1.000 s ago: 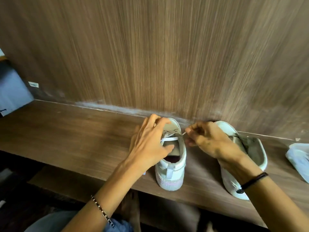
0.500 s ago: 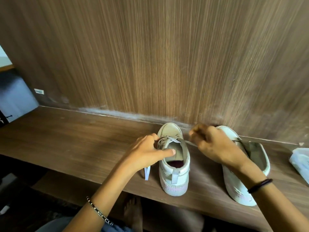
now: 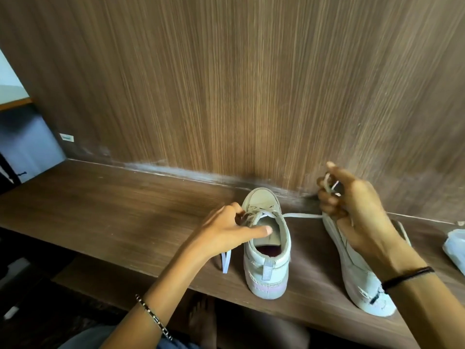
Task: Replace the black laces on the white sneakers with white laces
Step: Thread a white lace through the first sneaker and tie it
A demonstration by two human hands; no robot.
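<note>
R hand (image 3: 357, 207) holds white lace (image 3: 302, 215) taut, L hand (image 3: 226, 230) grips lilac-soled sneaker (image 3: 266, 265)

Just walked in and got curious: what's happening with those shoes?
A person is threading a white lace into a white sneaker that stands on a wooden shelf. The left hand grips the sneaker at its eyelets, and the right hand pulls the lace taut out to the right. The lace's free end hangs over the shelf's front edge. The second sneaker lies to the right, under the right wrist.
</note>
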